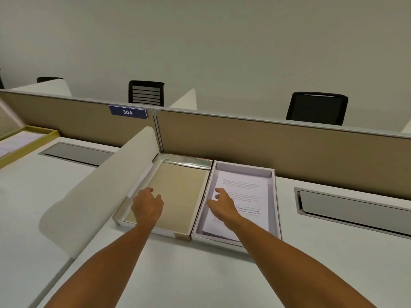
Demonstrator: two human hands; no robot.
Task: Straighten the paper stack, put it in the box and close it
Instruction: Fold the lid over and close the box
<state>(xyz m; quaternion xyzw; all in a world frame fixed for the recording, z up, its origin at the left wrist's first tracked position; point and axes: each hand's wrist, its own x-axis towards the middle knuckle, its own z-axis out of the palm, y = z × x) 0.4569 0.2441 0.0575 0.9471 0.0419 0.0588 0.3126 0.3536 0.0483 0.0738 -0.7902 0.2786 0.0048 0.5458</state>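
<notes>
boxes (274,196) 1 – lids (178,192) 1 – paper stacks (249,187) 1, boxed

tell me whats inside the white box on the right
A stack of printed paper lies inside the white box, with the right hand over its near left part. That hand covers some of the top sheet, and anything beneath the stack is hidden.

A plain pale wall (200,41) rises behind a tan desk partition (266,138) carrying a blue sign (127,112) reading 304; 2 black chairs (317,107) stand beyond, white desks (178,274) in front
</notes>
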